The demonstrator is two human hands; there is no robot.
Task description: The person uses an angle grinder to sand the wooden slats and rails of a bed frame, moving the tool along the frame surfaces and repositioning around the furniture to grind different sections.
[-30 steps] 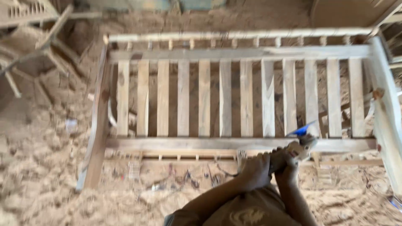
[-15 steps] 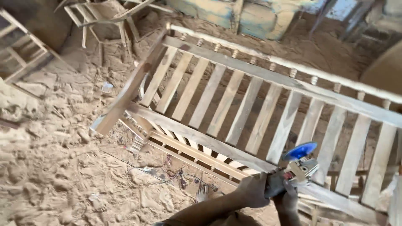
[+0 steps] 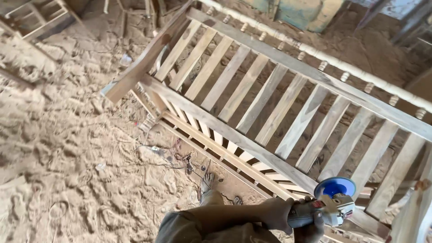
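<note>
Down by the wooden frame's point(image 3: 288, 96) near rail, both hands are gripping a grinder point(image 3: 330, 208), left hand point(image 3: 275, 213) and right hand point(image 3: 310, 229) clenched to be keeping its blue disc point(image 3: 335, 186) steady.

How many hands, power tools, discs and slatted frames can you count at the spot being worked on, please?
Hands: 2, left hand and right hand, both on the tool
Angle grinder: 1
Blue disc: 1
Slatted wooden frame: 1
Total: 5
</note>
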